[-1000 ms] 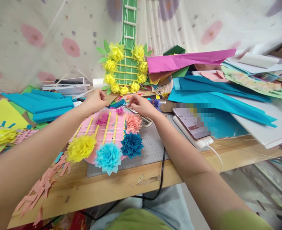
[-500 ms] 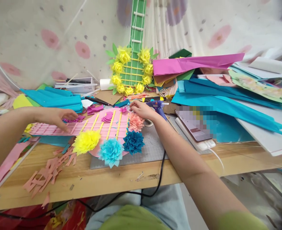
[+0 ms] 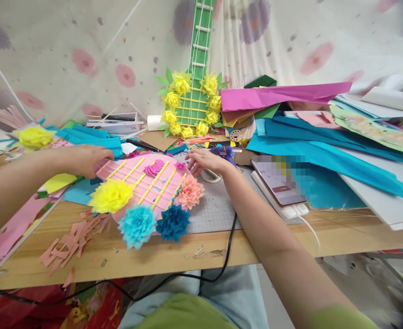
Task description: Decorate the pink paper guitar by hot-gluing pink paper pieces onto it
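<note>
Over the mat point(image 3: 218, 212), pink guitar point(image 3: 143, 183) slantwise, neck point(image 3: 62, 143) apparently toward far left.

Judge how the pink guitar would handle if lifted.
The pink guitar is probably light, as it looks built from paper. It seems fairly stiff, showing no obvious sag. Its flowers would likely crush easily, given their thin petals.

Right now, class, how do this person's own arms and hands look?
The left hand and right hand are ungloved; no watch or bracelet shows. A yellow-green sleeve appears on the right arm; no left sleeve is in view.
</note>
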Motion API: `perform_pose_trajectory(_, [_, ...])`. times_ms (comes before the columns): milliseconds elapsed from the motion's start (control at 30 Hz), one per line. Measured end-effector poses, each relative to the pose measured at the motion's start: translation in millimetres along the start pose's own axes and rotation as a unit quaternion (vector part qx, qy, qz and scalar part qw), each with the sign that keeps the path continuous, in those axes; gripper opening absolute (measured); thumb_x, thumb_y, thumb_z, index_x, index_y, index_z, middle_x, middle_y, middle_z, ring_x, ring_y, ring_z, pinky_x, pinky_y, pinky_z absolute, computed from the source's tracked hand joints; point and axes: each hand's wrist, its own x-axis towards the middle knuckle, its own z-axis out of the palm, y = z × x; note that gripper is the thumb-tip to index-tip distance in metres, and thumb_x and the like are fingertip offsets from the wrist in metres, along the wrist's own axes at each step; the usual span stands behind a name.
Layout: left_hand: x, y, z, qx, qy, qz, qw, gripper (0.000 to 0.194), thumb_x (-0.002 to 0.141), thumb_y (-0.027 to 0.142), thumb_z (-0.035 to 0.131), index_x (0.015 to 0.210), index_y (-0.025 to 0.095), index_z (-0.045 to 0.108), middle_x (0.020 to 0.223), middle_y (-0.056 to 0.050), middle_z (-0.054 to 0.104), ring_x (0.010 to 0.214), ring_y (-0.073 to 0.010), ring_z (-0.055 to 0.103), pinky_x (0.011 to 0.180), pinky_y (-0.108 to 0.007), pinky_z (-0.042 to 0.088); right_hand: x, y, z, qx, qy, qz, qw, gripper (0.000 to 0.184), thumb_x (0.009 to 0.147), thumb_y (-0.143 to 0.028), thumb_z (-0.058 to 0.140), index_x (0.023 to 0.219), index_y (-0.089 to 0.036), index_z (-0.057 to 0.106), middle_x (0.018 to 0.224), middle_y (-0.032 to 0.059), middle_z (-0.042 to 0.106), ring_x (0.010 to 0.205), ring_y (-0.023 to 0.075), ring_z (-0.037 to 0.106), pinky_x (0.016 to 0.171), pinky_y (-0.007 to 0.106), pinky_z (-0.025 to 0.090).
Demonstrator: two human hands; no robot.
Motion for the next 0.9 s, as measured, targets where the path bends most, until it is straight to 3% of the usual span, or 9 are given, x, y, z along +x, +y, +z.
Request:
perform_pose_trajectory(233, [29, -10, -23.3, 0.036, 0.113, 0.042, 0.992, 0.040, 0.077, 0.011, 0.052, 0.116, 0.011, 0.061, 0.119, -0.013, 0.065, 0.112, -0.0224, 0.054, 0.109, -0.041, 0.027, -10, -7, 4, 0.013, -0.164, 0.026, 0.986, 0.009, 0.090, -0.014, 0.043, 0.094, -0.019, 0.048, 0.068, -0.0004, 0.068, 0.060, 0.0131, 0.068, 0.064, 0.028, 0.058])
perform_pose_trajectory(400, [59, -6, -23.4, 0.003, 0.202, 0.110, 0.973, 0.043, 0.080, 0.008, 0.041, 0.115, 0.018, 0.063, 0.130, -0.012, 0.060, 0.130, -0.0228, 0.045, 0.114, -0.039, 0.022, -11, -12, 10, -0.019, -0.196, 0.046, 0.979, 0.011, 0.085, -0.007, 0.046, 0.085, -0.018, 0.047, 0.067, -0.0004, 0.070, 0.060, 0.0117, 0.068, 0.067, 0.027, 0.058])
perform_pose_trajectory(500, [75, 0, -21.8, -0.013, 0.229, 0.149, 0.962, 0.041, 0.081, 0.012, 0.041, 0.112, 0.023, 0.065, 0.129, -0.010, 0.060, 0.136, -0.0233, 0.040, 0.115, -0.039, 0.022, -10, -12, 12, -0.061, -0.211, 0.053, 0.974, 0.012, 0.084, -0.008, 0.046, 0.077, -0.017, 0.049, 0.070, 0.0023, 0.072, 0.059, 0.0125, 0.068, 0.068, 0.029, 0.057])
perform_pose_trajectory(600, [87, 6, -18.1, -0.023, 0.236, 0.164, 0.958, 0.038, 0.080, 0.016, 0.044, 0.111, 0.025, 0.066, 0.126, -0.009, 0.061, 0.136, -0.0242, 0.039, 0.115, -0.041, 0.023, -9, -12, 12, -0.115, -0.205, 0.056, 0.970, 0.015, 0.083, -0.011, 0.051, 0.070, -0.018, 0.051, 0.069, 0.0028, 0.072, 0.057, 0.0128, 0.067, 0.061, 0.026, 0.055])
perform_pose_trajectory(767, [97, 10, -10.0, -0.009, 0.238, 0.171, 0.956, 0.042, 0.077, 0.012, 0.047, 0.113, 0.024, 0.065, 0.127, -0.010, 0.060, 0.133, -0.0243, 0.042, 0.112, -0.039, 0.028, -8, -11, 8, -0.208, -0.143, 0.061, 0.966, 0.020, 0.084, -0.015, 0.053, 0.064, -0.020, 0.048, 0.062, 0.0012, 0.068, 0.052, 0.0143, 0.063, 0.054, 0.027, 0.050])
perform_pose_trajectory(900, [89, 11, -17.1, -0.010, 0.250, 0.105, 0.962, 0.048, 0.077, 0.009, 0.046, 0.121, 0.022, 0.061, 0.136, -0.009, 0.054, 0.133, -0.0251, 0.042, 0.111, -0.039, 0.027, -11, -14, 1, -0.236, -0.109, 0.048, 0.964, 0.023, 0.086, -0.021, 0.054, 0.064, -0.020, 0.048, 0.061, 0.0003, 0.065, 0.052, 0.0136, 0.060, 0.053, 0.027, 0.045])
